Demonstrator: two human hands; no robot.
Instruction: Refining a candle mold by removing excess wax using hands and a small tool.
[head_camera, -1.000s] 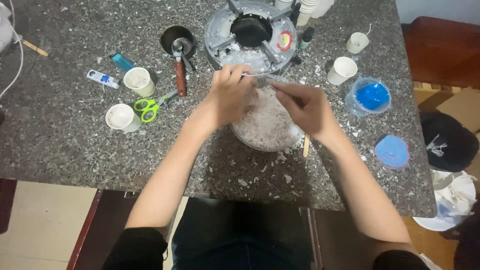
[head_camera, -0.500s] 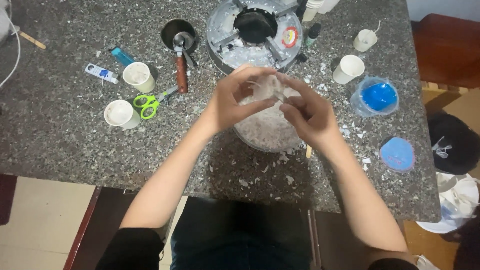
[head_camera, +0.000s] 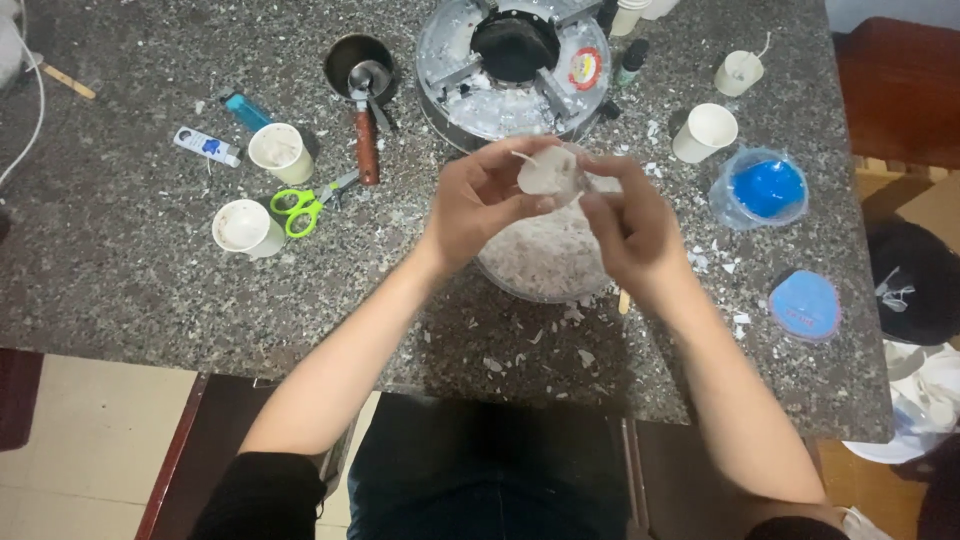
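My left hand (head_camera: 478, 205) holds a small round white wax candle (head_camera: 546, 175) with a short wick, lifted above a clear bowl (head_camera: 548, 262) filled with pale wax flakes. My right hand (head_camera: 628, 222) is closed beside the candle, its thumb and fingertips touching the candle's right edge. Both hands meet over the bowl's far rim on the speckled granite counter (head_camera: 120, 290).
A round metal stove (head_camera: 510, 60) sits behind the bowl. A small pan with a wooden handle (head_camera: 362, 90), green scissors (head_camera: 305, 207), two white cups (head_camera: 243, 227), a blue lighter (head_camera: 246, 110) lie left. Right: white cup (head_camera: 704, 131), blue-filled container (head_camera: 765, 188), blue lid (head_camera: 805, 305). Wax scraps litter the counter.
Both hands rose from the bowl and drew together; the white candle is now lifted clear of the flakes and held between them.
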